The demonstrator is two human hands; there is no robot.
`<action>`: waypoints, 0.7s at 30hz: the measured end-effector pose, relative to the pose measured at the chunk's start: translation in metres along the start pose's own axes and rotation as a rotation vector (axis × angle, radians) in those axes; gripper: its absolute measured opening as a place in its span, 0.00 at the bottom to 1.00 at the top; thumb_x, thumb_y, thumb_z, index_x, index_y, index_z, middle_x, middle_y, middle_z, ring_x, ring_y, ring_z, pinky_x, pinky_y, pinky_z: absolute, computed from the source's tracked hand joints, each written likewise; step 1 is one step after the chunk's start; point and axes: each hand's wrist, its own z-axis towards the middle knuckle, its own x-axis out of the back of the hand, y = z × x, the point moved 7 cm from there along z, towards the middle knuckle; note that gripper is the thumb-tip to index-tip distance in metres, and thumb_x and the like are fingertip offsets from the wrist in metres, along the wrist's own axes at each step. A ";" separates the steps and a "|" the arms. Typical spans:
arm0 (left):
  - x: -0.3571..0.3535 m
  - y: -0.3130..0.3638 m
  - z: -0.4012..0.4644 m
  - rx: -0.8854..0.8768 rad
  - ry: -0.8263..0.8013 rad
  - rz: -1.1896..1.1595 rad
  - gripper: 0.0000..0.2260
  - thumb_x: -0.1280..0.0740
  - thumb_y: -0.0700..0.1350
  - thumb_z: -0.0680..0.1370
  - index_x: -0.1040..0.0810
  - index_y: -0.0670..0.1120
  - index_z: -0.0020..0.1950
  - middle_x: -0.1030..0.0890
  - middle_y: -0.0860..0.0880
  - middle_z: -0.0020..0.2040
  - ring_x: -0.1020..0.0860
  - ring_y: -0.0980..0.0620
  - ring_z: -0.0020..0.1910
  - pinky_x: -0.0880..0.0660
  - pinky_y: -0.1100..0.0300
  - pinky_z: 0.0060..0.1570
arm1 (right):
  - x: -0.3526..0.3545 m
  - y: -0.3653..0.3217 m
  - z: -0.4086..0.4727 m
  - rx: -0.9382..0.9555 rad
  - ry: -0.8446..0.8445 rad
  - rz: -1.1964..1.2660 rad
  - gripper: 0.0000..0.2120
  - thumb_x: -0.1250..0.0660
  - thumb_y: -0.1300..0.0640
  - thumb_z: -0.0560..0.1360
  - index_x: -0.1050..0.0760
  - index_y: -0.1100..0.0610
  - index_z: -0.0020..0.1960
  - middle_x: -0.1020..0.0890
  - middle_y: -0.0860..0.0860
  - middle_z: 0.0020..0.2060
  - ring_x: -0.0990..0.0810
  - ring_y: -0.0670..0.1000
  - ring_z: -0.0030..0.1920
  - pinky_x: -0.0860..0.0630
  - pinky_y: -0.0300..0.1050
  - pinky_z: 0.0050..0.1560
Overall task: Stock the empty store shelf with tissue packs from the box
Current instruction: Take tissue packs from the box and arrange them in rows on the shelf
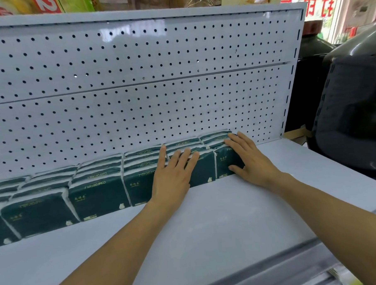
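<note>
You've got one wide head view, looking forward and down over both forearms onto the shelf (pixel 239 215), close in. It faces the pegboard back panel (pixel 137 84) squarely, edges bowed by the lens, with the aisle showing at right.

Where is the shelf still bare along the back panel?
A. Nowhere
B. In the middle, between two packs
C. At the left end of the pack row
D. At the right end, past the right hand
D: the row of packs ends under the right hand, and bare shelf runs on from there to the panel's right edge.
</note>
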 end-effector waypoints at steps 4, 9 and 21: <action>0.001 0.000 0.000 -0.010 -0.033 -0.012 0.36 0.41 0.52 0.82 0.63 0.50 0.80 0.52 0.49 0.81 0.51 0.46 0.79 0.69 0.38 0.72 | 0.001 0.000 0.001 0.016 -0.039 -0.042 0.36 0.33 0.47 0.76 0.47 0.50 0.78 0.46 0.46 0.78 0.56 0.48 0.78 0.44 0.55 0.76; 0.014 -0.008 -0.003 -0.003 -0.005 -0.104 0.35 0.43 0.61 0.81 0.57 0.51 0.81 0.51 0.50 0.81 0.55 0.50 0.80 0.69 0.41 0.73 | 0.013 -0.017 0.000 -0.100 -0.102 -0.218 0.40 0.36 0.41 0.76 0.54 0.46 0.79 0.55 0.45 0.79 0.61 0.51 0.78 0.55 0.67 0.74; 0.118 -0.014 -0.160 0.103 0.427 -0.265 0.24 0.39 0.56 0.78 0.30 0.47 0.72 0.25 0.47 0.69 0.27 0.46 0.68 0.36 0.40 0.71 | 0.094 -0.180 -0.129 0.176 0.347 -0.076 0.23 0.36 0.48 0.77 0.30 0.55 0.69 0.24 0.52 0.65 0.27 0.53 0.63 0.30 0.54 0.63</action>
